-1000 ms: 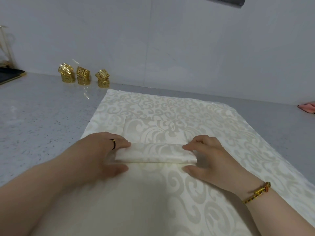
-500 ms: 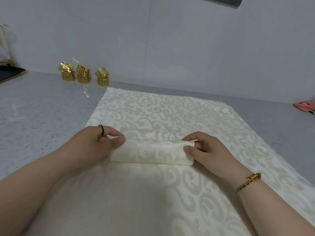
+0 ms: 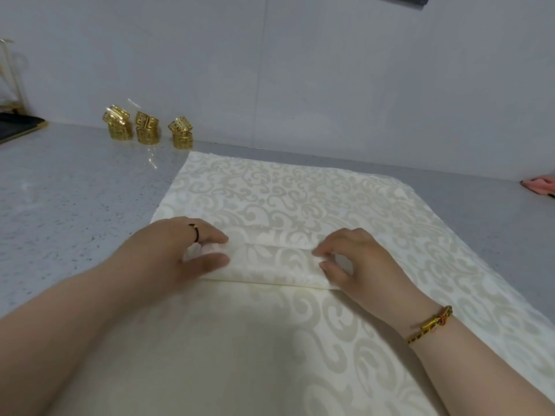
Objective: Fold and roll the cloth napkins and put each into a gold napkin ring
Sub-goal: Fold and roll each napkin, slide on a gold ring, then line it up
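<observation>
Napkin roll (image 3: 270,267) lies at mid-frame on a spread patterned cloth (image 3: 300,187) over the grey surface (image 3: 66,193). It is only partly wound, with a flat band of folded cloth just above it not yet taken up. The left hand (image 3: 177,253) and right hand (image 3: 363,259) each have a grip pinched round one end. Its long axis runs left to right, dipping slightly rightward, and I'd judge it rolls toward the wall. The gold napkin rings (image 3: 147,130), upper left, stand unfilled.
</observation>
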